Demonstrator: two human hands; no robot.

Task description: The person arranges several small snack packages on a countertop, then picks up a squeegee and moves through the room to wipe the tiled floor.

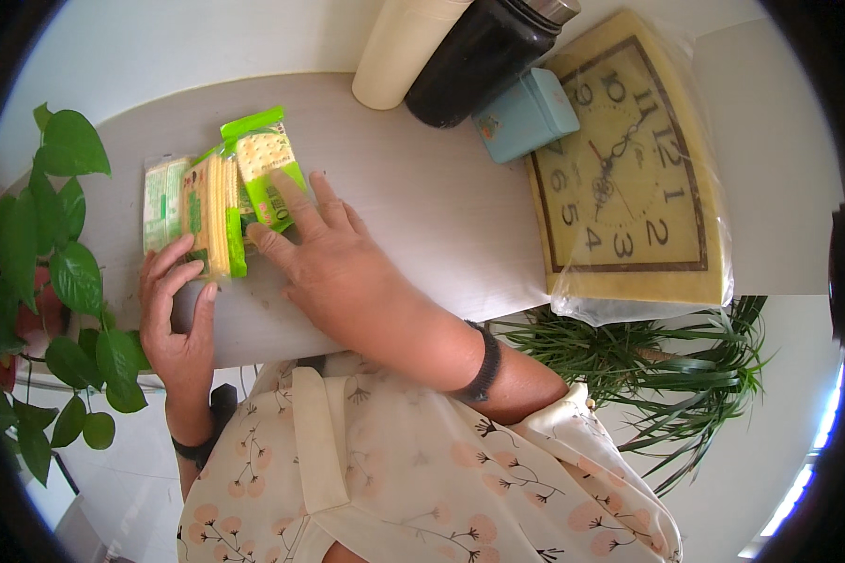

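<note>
Several clear-and-green packets of square crackers lie bunched on the tabletop. At the near end of the middle cracker packet (208, 204), my left hand (169, 302) rests with its fingers bent and thumb apart, fingertips touching the wrapper. A paler packet with green print (163, 200) lies along its left side. My right hand (345, 271) reaches over the bright green cracker packet (259, 151), fingers spread. Its index finger lies on that wrapper, and its thumb is by the gap between the packets. The right hand hides part of the green packet's lower end.
A cream bottle (401, 53), a black bottle (475, 60) and a light blue box (524, 116) stand at the back. A plastic-wrapped clock (634, 176) lies at the right of the grey tabletop (422, 190). Leafy plants (76, 281) hang over the left edge; spiky leaves (648, 359) show lower right.
</note>
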